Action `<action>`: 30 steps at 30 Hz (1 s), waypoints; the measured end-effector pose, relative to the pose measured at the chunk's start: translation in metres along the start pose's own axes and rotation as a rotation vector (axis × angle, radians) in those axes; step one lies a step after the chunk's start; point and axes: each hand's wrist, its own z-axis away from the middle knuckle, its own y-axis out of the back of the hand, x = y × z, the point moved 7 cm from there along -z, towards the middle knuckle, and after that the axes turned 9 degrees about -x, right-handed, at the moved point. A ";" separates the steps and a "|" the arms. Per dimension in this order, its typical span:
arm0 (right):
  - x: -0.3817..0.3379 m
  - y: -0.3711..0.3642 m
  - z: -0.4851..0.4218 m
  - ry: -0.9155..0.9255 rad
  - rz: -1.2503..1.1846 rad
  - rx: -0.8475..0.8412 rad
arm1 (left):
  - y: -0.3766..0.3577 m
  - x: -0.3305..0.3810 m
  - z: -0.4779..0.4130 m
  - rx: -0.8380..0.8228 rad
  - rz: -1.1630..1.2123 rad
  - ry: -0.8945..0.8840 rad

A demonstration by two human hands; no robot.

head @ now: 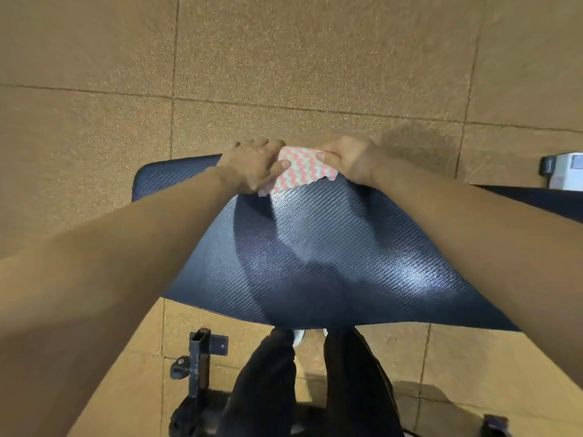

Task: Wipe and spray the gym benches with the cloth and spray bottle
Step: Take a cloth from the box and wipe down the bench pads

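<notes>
- Left hand (pixel 252 165) and right hand (pixel 350 159): what does each hold?
- Both pinch 1 cloth (pixel 296 173), pink and white with a wavy pattern. Each thumb lies on top of it and the fingers curl over its far side. The cloth rests on the bench pad (pixel 315 247) at the pad's far edge, about midway along it, between the 2 hands.
- What could go wrong from here?
- There are 3 likely faults. First, the cloth sits right at the far edge, so a push outward could carry it off the pad onto the floor (pixel 94 74). Second, with the hands close together the cloth is bunched, so a pull toward the near edge would probably clean only 1 narrow strip and miss the pad's far-left corner and its right part. Third, the reach is long and both arms are stretched across the pad, so pressure may fade partway through a stroke.
- And the spray bottle?
- It cannot be identified. A white and black object (pixel 564 171) shows beyond the pad's far edge at the right, too cropped to name. Bright patches on the pad may be spray or glare.
</notes>
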 end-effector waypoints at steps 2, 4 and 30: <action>0.014 0.000 0.014 -0.029 -0.004 0.021 | 0.004 0.016 -0.009 -0.015 0.012 -0.026; 0.032 0.000 0.025 -0.054 -0.047 0.050 | 0.006 0.033 -0.018 -0.006 0.031 -0.075; 0.150 -0.011 0.109 -0.078 -0.019 0.013 | -0.005 0.196 -0.062 0.073 -0.056 -0.223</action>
